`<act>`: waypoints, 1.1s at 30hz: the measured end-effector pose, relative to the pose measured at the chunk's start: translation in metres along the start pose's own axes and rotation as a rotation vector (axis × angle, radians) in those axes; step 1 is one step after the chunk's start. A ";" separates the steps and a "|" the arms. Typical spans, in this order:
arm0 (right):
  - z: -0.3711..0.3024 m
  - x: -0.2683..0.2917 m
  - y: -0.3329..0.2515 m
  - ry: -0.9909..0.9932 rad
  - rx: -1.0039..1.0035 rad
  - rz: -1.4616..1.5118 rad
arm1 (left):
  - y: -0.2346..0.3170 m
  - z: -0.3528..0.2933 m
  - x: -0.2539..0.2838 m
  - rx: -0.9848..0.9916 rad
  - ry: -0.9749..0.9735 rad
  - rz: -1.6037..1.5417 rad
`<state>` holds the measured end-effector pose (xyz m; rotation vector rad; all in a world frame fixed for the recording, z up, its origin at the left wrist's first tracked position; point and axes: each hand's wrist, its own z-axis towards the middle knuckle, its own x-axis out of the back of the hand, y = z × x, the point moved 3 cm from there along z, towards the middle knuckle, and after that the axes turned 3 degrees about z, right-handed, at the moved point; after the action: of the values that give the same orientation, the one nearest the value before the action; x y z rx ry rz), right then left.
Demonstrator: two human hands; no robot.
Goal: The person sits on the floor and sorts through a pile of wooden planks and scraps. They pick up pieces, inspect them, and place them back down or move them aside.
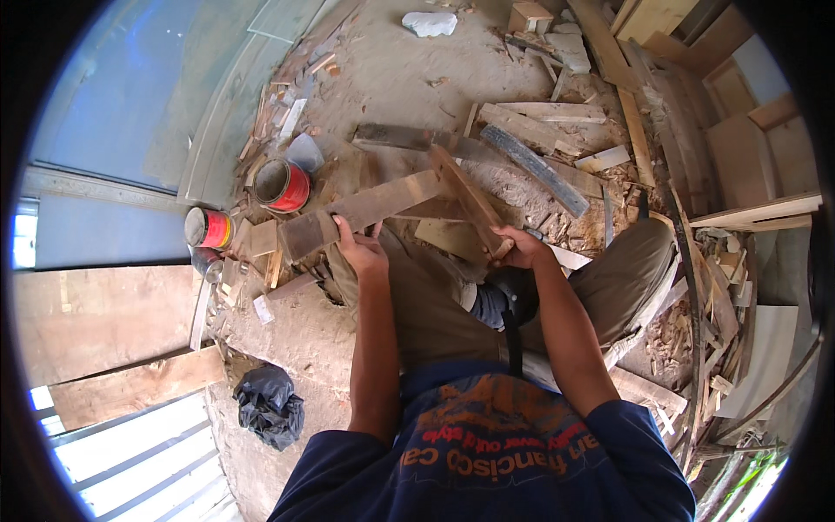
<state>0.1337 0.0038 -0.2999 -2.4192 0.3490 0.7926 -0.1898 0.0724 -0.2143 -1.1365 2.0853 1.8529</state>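
Note:
My left hand grips a wide, flat brown board near its left end, with the thumb on top. A narrower wooden strip is in my right hand, its near end between my fingers. The strip's far end meets or overlaps the board's right end; whether the two are joined I cannot tell. Both pieces are above my crossed legs. Beyond them a long dark plank lies on the ground, with a dark grey-edged bar resting across or beside it.
To the left stand an open red can and a second red-and-yellow can. A black plastic bag lies at lower left. Wood offcuts and chips litter the dirt floor. A white stone sits far ahead; wooden framing rises at right.

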 end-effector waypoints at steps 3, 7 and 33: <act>-0.012 -0.005 -0.013 -0.115 0.050 0.076 | 0.000 -0.002 -0.007 0.002 -0.006 -0.006; -0.023 -0.035 -0.040 -0.276 0.169 0.087 | -0.002 0.002 -0.012 0.008 0.002 0.009; 0.094 -0.036 -0.094 1.097 0.593 -1.917 | 0.059 -0.031 0.018 -0.022 0.164 -0.250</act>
<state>0.0994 0.1367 -0.2996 -1.2977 -1.0700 -1.2529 -0.2264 0.0344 -0.1696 -1.5225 1.8995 1.7219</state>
